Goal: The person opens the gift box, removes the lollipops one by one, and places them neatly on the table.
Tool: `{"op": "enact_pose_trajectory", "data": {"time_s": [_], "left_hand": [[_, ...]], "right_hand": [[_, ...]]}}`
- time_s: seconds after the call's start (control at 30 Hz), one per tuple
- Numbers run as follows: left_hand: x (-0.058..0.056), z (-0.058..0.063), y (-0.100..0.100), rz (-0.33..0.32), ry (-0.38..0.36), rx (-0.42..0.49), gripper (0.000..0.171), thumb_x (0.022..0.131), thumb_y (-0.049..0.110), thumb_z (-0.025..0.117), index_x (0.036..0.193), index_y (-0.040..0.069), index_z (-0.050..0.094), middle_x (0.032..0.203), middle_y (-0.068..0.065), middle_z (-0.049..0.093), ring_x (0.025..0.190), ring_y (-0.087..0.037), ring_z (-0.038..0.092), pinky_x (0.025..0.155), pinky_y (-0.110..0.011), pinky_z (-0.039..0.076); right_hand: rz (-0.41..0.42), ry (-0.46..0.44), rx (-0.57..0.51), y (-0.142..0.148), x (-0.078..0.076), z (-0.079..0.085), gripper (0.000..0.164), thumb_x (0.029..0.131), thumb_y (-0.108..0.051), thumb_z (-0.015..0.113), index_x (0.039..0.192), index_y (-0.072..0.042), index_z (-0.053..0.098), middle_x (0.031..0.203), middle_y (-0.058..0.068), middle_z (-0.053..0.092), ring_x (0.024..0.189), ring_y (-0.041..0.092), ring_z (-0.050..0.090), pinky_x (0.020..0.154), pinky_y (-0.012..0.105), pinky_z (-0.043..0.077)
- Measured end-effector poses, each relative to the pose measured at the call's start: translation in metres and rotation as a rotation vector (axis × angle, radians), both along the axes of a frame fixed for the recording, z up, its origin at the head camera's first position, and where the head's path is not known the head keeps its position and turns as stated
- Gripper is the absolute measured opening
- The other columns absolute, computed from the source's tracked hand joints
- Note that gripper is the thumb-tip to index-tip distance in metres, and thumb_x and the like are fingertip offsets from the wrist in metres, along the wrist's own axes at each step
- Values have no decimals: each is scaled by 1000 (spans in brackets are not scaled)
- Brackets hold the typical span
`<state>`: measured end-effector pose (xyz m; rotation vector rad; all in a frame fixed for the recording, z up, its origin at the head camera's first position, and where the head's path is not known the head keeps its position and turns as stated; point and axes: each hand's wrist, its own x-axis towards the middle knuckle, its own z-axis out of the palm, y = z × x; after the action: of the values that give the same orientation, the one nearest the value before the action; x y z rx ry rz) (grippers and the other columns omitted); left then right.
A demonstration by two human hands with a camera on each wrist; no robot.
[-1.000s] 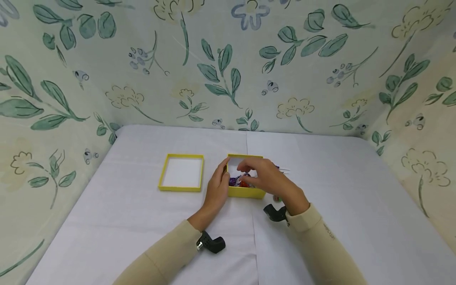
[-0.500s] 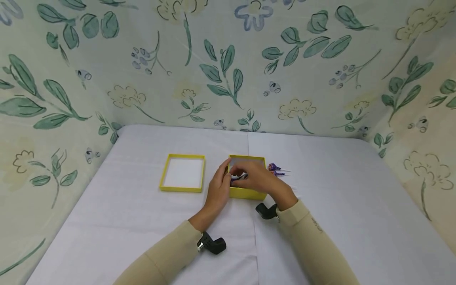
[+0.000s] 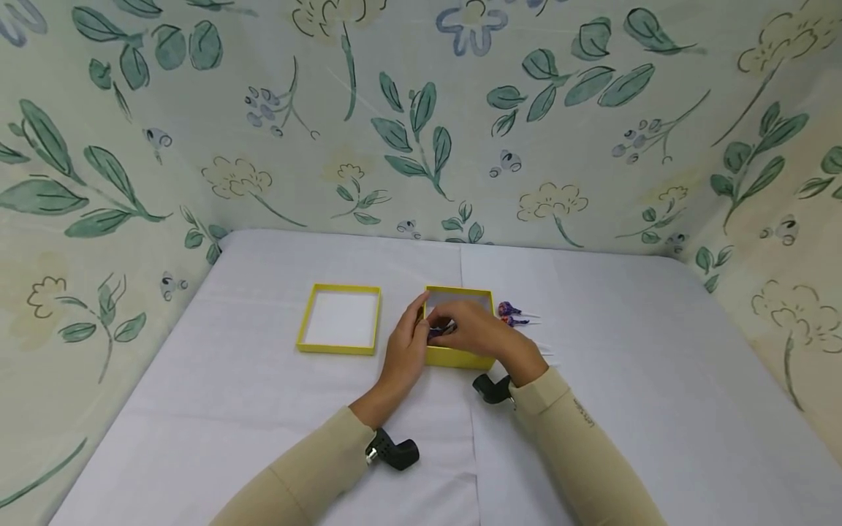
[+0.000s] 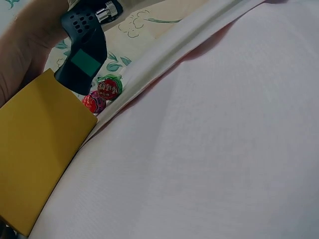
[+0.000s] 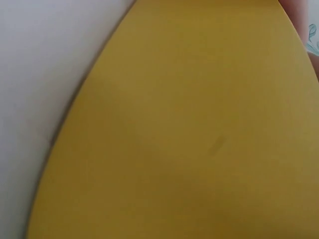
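A yellow box with a pale inside stands open in the middle of the table. My left hand rests against its left side, fingers extended along the wall and thumb near the rim. My right hand reaches down into the box with bent fingers, holding a purple-wrapped lollipop close to the left wall; the hand covers much of the contents. In the right wrist view, the yellow box wall fills most of the picture and hides the right fingers.
Left of the box lies a shallow yellow-rimmed lid. Purple-wrapped lollipops lie just right of the box, with more white sticks nearer. The left wrist view shows a green-and-red wrapped lollipop beside a red one. A floral curtain hangs behind.
My right hand has shifted left and deeper into the box, its fingers closing near the left wall, uncovering the lollipops on the right. The left hand stays at the box.
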<state>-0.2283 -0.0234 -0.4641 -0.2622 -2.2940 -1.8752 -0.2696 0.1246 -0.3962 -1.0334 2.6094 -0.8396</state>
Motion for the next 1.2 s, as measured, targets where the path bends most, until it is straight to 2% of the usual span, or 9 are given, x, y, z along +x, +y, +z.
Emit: {"op": "enact_pose_trajectory", "data": {"time_s": [0.27,0.77,1.0,1.2], "left_hand": [[0,0,0,4,-9,-4,48,101,17,37,147,29,39,150,8,37,136,-8,34,110,-34,34],[-2,-1,0,16,-6,-10,48,101,16,37,147,30,39,150,7,37,136,-10,35,108,-37,36],[0,-3,1,17,-16,-16,49,101,15,38,147,29,39,151,6,37,136,-9,35,109,-36,35],[-1,-1,1,19,-9,-14,48,101,16,37,147,29,39,150,8,37,136,-8,34,109,-35,35]], "right_hand": [[0,7,126,0,-3,1,24,88,-16,71,109,-6,70,105,3,69,98,18,64,89,35,52],[-14,-47,166,-1,-3,2,27,89,-17,69,115,-6,68,106,2,68,95,15,63,89,34,52],[2,-55,193,0,-3,3,26,89,-21,70,112,-7,72,103,1,67,93,13,61,88,34,51],[6,-53,194,0,-5,3,23,90,-22,69,110,-12,71,106,-2,66,98,13,59,91,35,50]]}}
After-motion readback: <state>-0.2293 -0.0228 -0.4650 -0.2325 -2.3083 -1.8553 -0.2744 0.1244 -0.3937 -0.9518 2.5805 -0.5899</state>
